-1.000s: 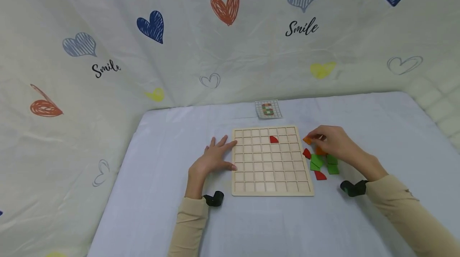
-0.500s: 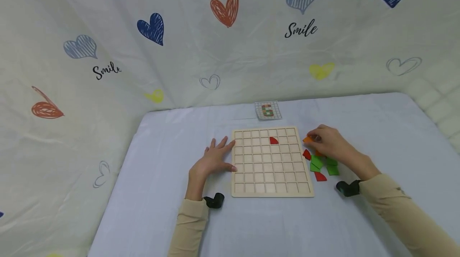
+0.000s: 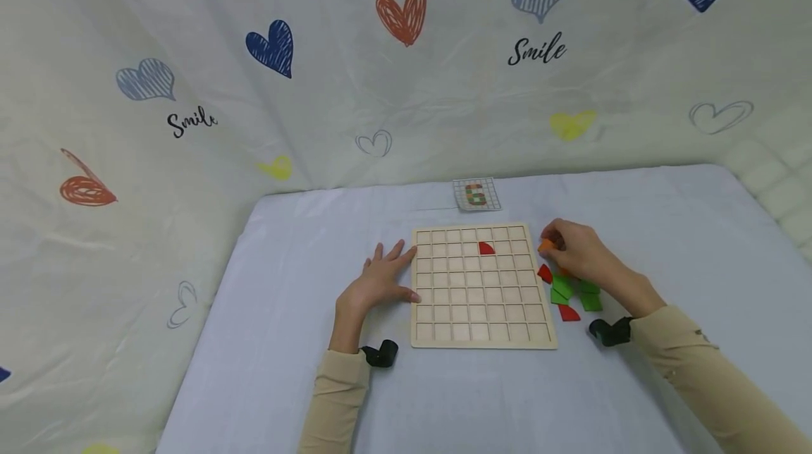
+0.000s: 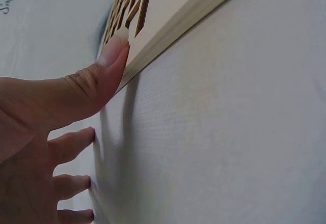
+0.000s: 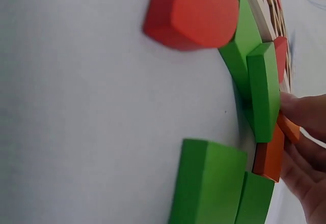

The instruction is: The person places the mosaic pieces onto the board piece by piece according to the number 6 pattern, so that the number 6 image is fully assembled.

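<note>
A pale wooden grid board (image 3: pixel 469 312) lies flat, with one red quarter-round block (image 3: pixel 486 248) in a cell of its second row. At the board's left edge my left hand (image 3: pixel 374 283) rests with fingers spread, its thumb (image 4: pixel 113 48) touching the rim. Right of the board, my right hand (image 3: pixel 576 251) pinches an orange block (image 3: pixel 546 245) between thumb and fingers. Just below that hand lie green blocks (image 3: pixel 561 287), a red block (image 3: pixel 545 273) and another red quarter-round block (image 3: pixel 569 313). A second orange block (image 5: pixel 270 155) is partly hidden by the hand.
Behind the board lies a small card (image 3: pixel 477 194) printed with a coloured figure on a grid. The white-covered table (image 3: pixel 469 397) ends at a cloth backdrop (image 3: pixel 317 101) with hearts. A black wrist camera (image 3: pixel 611 332) sits low beside the right blocks.
My right hand has shifted slightly, still pinching the orange block near the board's right edge. The left hand and the board stay in place, while the head view moves a little.
</note>
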The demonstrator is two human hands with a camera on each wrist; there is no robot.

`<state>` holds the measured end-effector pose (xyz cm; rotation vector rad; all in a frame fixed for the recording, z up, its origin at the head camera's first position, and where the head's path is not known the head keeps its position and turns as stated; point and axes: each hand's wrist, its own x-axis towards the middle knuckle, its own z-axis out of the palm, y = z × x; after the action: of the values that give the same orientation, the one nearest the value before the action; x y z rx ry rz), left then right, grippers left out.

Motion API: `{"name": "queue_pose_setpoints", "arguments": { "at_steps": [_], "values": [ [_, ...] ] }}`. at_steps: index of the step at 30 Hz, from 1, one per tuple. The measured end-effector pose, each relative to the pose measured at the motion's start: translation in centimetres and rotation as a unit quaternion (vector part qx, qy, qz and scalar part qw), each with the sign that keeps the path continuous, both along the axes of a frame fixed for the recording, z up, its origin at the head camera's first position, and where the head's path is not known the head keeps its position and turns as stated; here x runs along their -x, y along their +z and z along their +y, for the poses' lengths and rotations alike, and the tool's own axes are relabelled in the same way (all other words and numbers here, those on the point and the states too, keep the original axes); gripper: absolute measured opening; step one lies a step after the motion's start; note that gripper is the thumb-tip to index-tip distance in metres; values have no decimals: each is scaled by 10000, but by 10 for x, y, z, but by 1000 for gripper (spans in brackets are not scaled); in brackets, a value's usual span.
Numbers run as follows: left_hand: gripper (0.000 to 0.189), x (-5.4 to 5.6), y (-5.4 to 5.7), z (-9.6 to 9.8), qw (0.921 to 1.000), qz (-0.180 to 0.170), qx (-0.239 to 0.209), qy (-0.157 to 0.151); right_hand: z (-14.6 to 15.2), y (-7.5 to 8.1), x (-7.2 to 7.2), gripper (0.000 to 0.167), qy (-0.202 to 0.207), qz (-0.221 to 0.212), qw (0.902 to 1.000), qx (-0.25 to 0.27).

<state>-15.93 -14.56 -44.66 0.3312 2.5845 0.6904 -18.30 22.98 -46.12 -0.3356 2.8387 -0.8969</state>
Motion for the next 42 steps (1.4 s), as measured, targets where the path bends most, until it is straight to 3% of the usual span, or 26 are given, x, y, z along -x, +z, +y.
{"name": "queue_pose_setpoints", "arguments": {
  "at_steps": [9, 18, 42],
  "values": [
    [96, 0, 0, 1, 10000, -12, -59, 8, 1, 2, -3, 22, 136, 306, 9994, 24],
    [97, 0, -1, -1, 10000, -20, -39, 20, -1, 5, -4, 37, -12, -113, 9997, 213],
    [97, -1, -2, -2, 9999, -21, -134, 70, -15, 6, 3, 43, 13, -269, 9960, 851]
  ]
}}
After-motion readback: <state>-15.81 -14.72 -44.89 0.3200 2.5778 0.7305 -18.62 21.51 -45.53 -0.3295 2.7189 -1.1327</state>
